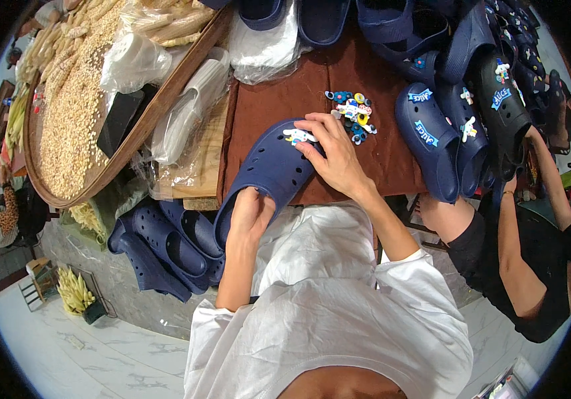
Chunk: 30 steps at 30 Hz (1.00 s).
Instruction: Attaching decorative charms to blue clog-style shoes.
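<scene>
A navy blue foam clog (269,163) with round holes lies tilted over the near edge of the brown cloth. My left hand (250,214) reaches into its foot opening, and the fingertips are hidden inside. On the toe sits a small white cartoon shoe charm (300,136). The thumb and fingers of my right hand (330,151) close around this charm and press against the clog. Just beyond that hand is a small pile of colourful shoe charms (354,113). To the right stand navy clogs (425,136) decorated with blue-and-white charms.
A large woven tray (44,189) of corn kernels and cobs lies at left, with a dark phone (124,123) on it. White clogs in plastic (195,110) rest beside it. More navy clogs (165,243) hang below. A co-worker (531,266) sits at right, hands near a black clog (500,110).
</scene>
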Each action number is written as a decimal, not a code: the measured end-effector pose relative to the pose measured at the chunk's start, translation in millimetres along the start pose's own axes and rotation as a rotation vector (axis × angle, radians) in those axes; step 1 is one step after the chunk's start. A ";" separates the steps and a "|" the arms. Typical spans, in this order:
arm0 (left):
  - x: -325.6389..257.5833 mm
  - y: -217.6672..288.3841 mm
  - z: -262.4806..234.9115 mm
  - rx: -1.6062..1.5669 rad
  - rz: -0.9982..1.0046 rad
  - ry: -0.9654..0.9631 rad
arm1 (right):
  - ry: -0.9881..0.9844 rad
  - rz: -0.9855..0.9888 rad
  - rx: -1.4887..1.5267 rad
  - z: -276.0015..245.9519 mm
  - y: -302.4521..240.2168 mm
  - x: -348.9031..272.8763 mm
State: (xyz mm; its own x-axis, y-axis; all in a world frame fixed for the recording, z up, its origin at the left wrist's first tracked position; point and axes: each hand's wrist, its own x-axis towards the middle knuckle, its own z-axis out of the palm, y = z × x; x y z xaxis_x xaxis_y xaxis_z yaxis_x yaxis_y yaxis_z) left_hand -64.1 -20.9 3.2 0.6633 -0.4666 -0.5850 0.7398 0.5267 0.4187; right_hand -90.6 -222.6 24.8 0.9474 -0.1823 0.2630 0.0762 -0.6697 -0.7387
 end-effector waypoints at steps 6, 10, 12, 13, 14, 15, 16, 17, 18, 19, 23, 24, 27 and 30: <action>-9.1 4.0 -11.7 -0.015 0.026 -0.136 | 0.203 0.004 0.012 -14.3 15.9 -10.2; -8.7 1.0 -7.3 -0.071 0.059 -0.020 | 0.316 0.227 -0.147 -32.9 41.7 -24.5; -3.5 -5.4 -10.1 -0.134 0.059 -0.072 | 0.313 0.208 -0.247 -37.8 57.1 -25.6; -1.7 -7.4 -9.3 -0.191 0.048 -0.129 | 0.290 0.232 -0.277 -41.6 63.5 -25.1; -1.9 -8.5 -6.4 -0.190 0.052 -0.128 | 0.308 0.205 -0.325 -43.0 71.8 -24.1; -2.6 -9.1 -0.8 -0.168 0.029 -0.132 | 0.308 0.209 -0.317 -43.2 76.0 -22.5; -4.3 -8.4 5.4 -0.145 0.007 -0.136 | 0.310 0.213 -0.309 -42.9 78.7 -21.2; -8.4 -5.7 12.0 -0.147 -0.008 -0.112 | 0.309 0.210 -0.305 -42.3 80.2 -19.9; -2.6 -8.1 -3.1 -0.148 0.000 -0.111 | 0.296 0.234 -0.331 -41.8 80.1 -18.4; 7.2 -12.7 -30.8 -0.226 -0.022 -0.370 | 0.280 0.255 -0.355 -40.9 78.8 -16.4; -6.1 -4.4 4.3 -0.208 -0.023 -0.254 | 0.285 0.243 -0.349 -41.8 87.1 -19.9; -10.8 -1.1 16.0 -0.209 -0.021 -0.251 | 0.282 0.242 -0.347 -41.2 85.2 -20.9; -15.2 1.1 34.4 -0.201 -0.013 -0.208 | 0.311 0.185 -0.350 -41.8 70.5 -24.7; -11.5 -3.1 31.2 -0.113 0.015 -0.066 | 0.224 0.159 0.030 -38.5 32.0 -24.6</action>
State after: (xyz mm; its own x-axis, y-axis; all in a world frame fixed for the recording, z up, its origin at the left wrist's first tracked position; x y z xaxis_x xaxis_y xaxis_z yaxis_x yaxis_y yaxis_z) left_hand -70.5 -39.4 30.3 0.6832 -0.5015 -0.5308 0.7145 0.6094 0.3437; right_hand -123.4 -267.3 18.5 0.8560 -0.4403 0.2709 -0.0553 -0.5989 -0.7989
